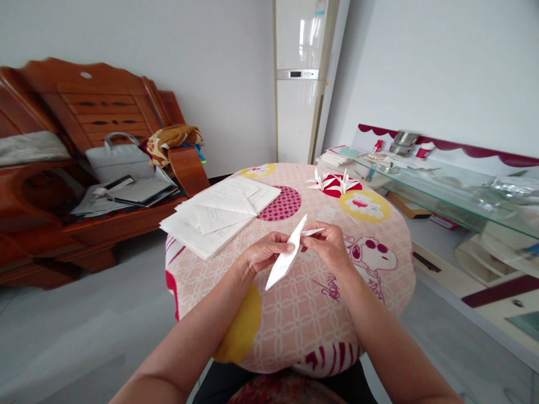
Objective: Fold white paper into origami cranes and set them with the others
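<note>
Both my hands hold one folded white paper shape, long and pointed at both ends, above the round table. My left hand pinches its left edge near the middle. My right hand pinches a thin flap that sticks out to the right. The paper is tilted, its upper tip pointing away from me. A stack of white paper sheets lies on the table's left part. Two finished white paper cranes stand at the far side of the table.
The table wears a pink patterned cloth with cartoon prints. A wooden bench with a grey bag and papers stands left. A glass shelf unit with cups and clutter runs along the right wall. A tall white air conditioner stands behind.
</note>
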Motion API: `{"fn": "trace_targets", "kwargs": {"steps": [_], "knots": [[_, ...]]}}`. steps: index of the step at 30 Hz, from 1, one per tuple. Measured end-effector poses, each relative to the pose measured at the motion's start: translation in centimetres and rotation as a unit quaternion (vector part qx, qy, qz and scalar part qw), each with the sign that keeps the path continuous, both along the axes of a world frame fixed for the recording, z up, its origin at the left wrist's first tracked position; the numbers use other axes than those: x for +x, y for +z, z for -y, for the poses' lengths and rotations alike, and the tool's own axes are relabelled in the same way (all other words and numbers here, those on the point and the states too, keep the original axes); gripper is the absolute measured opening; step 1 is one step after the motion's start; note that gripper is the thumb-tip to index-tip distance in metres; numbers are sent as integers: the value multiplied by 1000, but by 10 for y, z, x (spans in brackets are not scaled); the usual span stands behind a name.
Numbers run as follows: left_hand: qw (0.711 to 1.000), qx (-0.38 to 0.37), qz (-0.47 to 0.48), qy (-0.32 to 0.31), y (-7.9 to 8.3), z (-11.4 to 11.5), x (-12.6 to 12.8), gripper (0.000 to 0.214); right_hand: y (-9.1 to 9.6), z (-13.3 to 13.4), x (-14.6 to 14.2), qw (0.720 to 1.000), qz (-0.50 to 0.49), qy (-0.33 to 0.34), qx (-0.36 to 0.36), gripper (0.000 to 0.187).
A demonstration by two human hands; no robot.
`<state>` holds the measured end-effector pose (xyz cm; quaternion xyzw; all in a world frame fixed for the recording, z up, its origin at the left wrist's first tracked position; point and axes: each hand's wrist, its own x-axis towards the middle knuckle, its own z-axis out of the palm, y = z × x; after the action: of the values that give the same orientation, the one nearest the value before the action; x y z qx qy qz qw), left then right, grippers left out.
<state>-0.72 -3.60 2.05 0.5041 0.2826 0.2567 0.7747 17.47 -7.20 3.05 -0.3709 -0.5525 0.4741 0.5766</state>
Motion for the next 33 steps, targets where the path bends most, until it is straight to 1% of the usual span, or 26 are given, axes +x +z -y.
{"fn": "trace_targets", "kwargs": {"steps": [8, 11, 14, 16, 18, 19, 20, 22, 24, 25, 27, 33], "knots": [[1000, -12, -8, -2, 1, 1, 0, 37, -2, -2, 4, 1000, 1, -19, 25, 11], [1000, -8, -6, -9, 2, 2, 0, 35, -1, -2, 3, 999, -14, -46, 23, 13], [1000, -3, -15, -14, 2, 2, 0, 34, -1, -5, 4, 995, -55, -84, 6, 13], [1000, 4, -23, -6, 1, 2, 1, 34, -1, -7, 7, 990, -90, -112, -2, 15], [999, 21, -25, 20, -1, 1, 3, 33, -2, -9, 9, 986, -108, -126, -12, 21], [998, 34, -26, 39, -1, 1, 5, 32, -2, -10, 9, 987, -107, -118, -24, 25], [997, 49, -26, 61, -2, 1, 7, 31, -3, -10, 9, 990, -98, -95, -40, 31], [991, 82, -29, 102, -2, 0, 10, 30, -5, -10, 7, 994, -69, -25, -75, 38], [983, 114, -32, 138, -2, 0, 12, 29, -8, -10, 4, 994, -42, 29, -93, 38], [980, 126, -33, 150, -2, 0, 13, 28, -9, -10, 3, 994, -34, 38, -94, 36], [977, 140, -37, 159, -2, 1, 14, 27, -12, -11, 1, 995, -25, 36, -93, 34], [979, 141, -33, 142, -5, 0, 14, 25, -15, -13, 1, 996, -8, 17, -90, 33]]}}
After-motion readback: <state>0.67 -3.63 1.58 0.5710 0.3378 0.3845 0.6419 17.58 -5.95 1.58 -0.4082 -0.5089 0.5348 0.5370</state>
